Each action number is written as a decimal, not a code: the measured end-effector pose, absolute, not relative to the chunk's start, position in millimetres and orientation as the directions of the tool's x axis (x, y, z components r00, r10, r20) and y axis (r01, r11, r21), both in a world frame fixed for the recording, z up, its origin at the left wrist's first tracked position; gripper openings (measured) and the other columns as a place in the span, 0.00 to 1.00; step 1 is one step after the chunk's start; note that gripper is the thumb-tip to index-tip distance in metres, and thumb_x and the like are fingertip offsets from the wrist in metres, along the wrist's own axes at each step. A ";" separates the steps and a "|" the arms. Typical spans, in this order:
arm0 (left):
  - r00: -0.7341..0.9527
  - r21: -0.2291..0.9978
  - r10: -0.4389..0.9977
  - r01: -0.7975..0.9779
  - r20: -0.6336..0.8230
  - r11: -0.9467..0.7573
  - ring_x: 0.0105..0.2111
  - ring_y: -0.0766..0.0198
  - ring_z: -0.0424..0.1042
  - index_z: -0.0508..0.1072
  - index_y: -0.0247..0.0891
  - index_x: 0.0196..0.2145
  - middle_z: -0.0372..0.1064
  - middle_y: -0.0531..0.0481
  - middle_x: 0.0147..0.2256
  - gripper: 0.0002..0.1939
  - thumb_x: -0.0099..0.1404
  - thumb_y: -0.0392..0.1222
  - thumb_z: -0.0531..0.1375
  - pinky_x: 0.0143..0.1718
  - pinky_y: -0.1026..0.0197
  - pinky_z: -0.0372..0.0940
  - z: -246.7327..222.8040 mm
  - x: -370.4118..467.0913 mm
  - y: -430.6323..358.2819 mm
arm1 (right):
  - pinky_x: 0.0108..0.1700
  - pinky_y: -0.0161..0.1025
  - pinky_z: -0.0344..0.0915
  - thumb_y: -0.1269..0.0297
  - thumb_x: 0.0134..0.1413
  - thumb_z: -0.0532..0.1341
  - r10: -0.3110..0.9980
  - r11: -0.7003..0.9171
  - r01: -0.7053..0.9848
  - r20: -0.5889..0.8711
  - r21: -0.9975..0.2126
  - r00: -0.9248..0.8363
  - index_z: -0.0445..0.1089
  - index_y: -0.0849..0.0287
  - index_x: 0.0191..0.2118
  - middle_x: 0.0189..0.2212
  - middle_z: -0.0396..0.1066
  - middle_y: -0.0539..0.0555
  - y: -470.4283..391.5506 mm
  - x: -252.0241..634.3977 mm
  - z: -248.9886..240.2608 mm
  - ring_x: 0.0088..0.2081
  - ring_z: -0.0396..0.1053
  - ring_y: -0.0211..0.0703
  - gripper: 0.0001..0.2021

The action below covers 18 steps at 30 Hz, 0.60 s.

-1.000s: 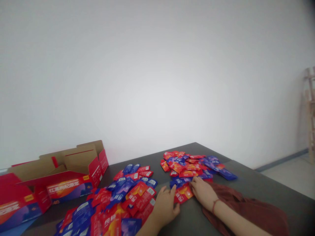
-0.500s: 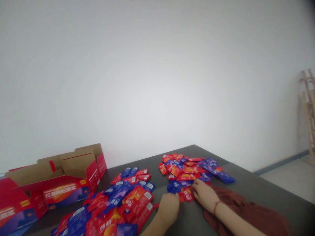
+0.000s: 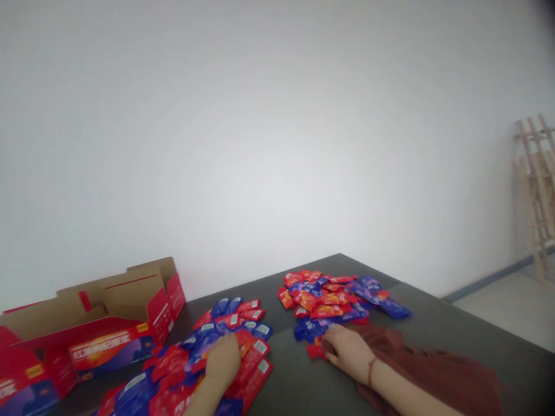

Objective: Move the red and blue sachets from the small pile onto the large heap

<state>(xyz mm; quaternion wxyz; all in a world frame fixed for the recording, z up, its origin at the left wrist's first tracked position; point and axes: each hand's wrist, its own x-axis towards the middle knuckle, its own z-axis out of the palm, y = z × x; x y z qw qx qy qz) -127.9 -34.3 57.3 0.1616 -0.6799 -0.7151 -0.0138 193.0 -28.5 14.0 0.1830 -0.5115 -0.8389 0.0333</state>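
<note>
My left hand [image 3: 223, 358] is over the left heap of red and blue sachets [image 3: 255, 370], its fingers curled down among them; what they hold is hidden. Blue sachets with white labels [image 3: 262, 330] lie just beyond its knuckles. At the near edge of the right heap of sachets [image 3: 327, 297], my right hand [image 3: 349, 349] has its fingers bent round a red sachet [image 3: 314, 351], which is partly covered by the hand. A blue sachet [image 3: 306, 330] lies beside those fingertips. Below the right wrist spreads a brown cloth [image 3: 433, 370], possibly part of my sleeve or clothing.
Open red cardboard boxes [image 3: 117, 346] with brown insides stand along the left of the dark table [image 3: 277, 346]. A pale wall [image 3: 277, 144] rises behind the table. At far right a wooden rack [image 3: 537, 190] leans by the wall.
My left hand has moved left from between the two heaps onto the left heap. My right hand has shifted slightly left and stays by the right heap. The view has turned a little right.
</note>
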 end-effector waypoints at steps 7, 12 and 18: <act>0.267 0.075 0.920 0.951 0.287 -0.300 0.50 0.52 0.64 0.70 0.36 0.45 0.68 0.42 0.47 0.14 0.64 0.42 0.52 0.53 0.53 0.57 27.2 -21.0 -45.1 | 0.43 0.38 0.60 0.66 0.53 0.56 0.836 0.531 0.804 0.320 -0.270 -0.445 0.71 0.56 0.36 0.37 0.72 0.53 -25.6 191.0 12.0 0.42 0.68 0.46 0.07; 0.198 0.301 0.974 0.927 0.108 -0.222 0.50 0.44 0.64 0.68 0.29 0.46 0.67 0.35 0.47 0.27 0.52 0.47 0.66 0.50 0.49 0.59 11.8 38.3 -26.3 | 0.42 0.38 0.60 0.66 0.55 0.55 0.893 0.408 0.866 0.325 -0.290 -0.311 0.70 0.57 0.35 0.37 0.70 0.54 -13.0 221.5 9.6 0.41 0.68 0.45 0.07; 0.223 0.548 0.955 0.832 -0.196 -0.082 0.36 0.53 0.73 0.70 0.35 0.35 0.72 0.46 0.34 0.13 0.51 0.41 0.65 0.38 0.55 0.66 15.1 30.0 -5.1 | 0.40 0.38 0.61 0.67 0.56 0.54 0.916 0.305 0.917 0.344 -0.256 -0.208 0.68 0.59 0.37 0.39 0.69 0.57 -8.3 230.1 8.7 0.40 0.69 0.46 0.07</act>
